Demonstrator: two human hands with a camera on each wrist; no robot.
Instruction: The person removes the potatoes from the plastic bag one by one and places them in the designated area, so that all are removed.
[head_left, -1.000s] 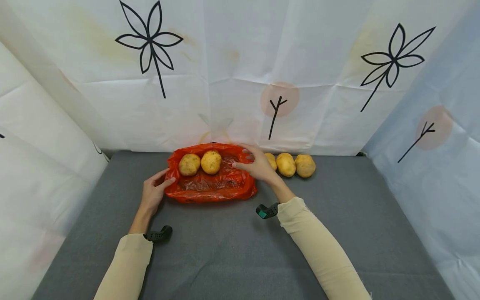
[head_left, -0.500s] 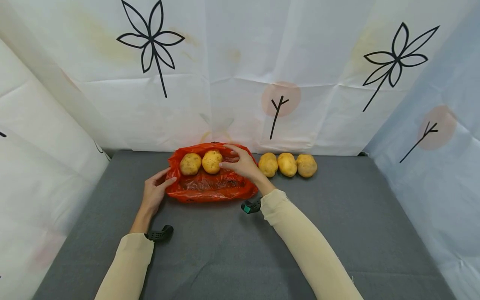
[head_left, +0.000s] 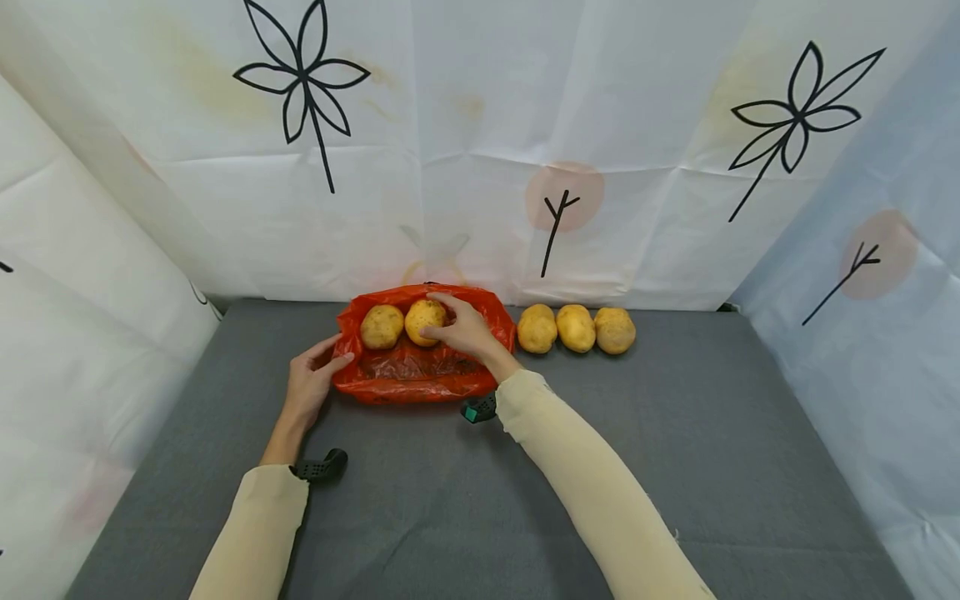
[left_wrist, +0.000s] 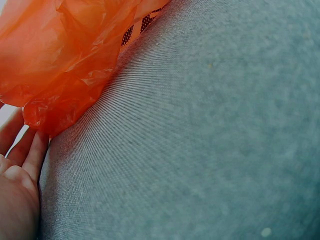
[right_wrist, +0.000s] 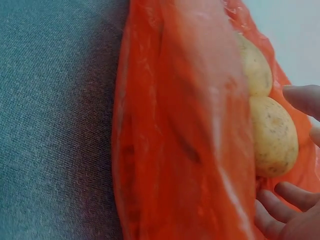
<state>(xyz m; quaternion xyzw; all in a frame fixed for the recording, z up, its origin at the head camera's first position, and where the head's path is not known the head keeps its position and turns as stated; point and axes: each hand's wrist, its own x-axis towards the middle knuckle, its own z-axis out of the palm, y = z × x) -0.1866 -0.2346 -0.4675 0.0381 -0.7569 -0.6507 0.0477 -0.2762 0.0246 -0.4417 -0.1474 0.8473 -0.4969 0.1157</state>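
Note:
A crinkled red plastic bag [head_left: 405,385] lies with its mouth spread wide at the back of the table. Inside it, two potatoes [head_left: 382,327] sit side by side. My left hand [head_left: 307,387] rests against the bag's left end, thumb over the rim; in the left wrist view its fingers [left_wrist: 35,155] reach straight to the plastic. Over the bag, my right hand [head_left: 468,332] reaches to the right-hand potato [right_wrist: 272,137], thumb on one side and fingers on the other. The right wrist view shows gaps between that potato and the spread fingers [right_wrist: 280,207].
Just right of the bag, three more potatoes [head_left: 576,328] stand in a row along the back. Grey cloth covers the table [head_left: 420,517]. White printed curtains [head_left: 465,100] close off the back and both sides.
My right hand has moved left from the bag's right end to the right-hand potato inside, uncovering the nearest potato of the row. The left hand stays where it was.

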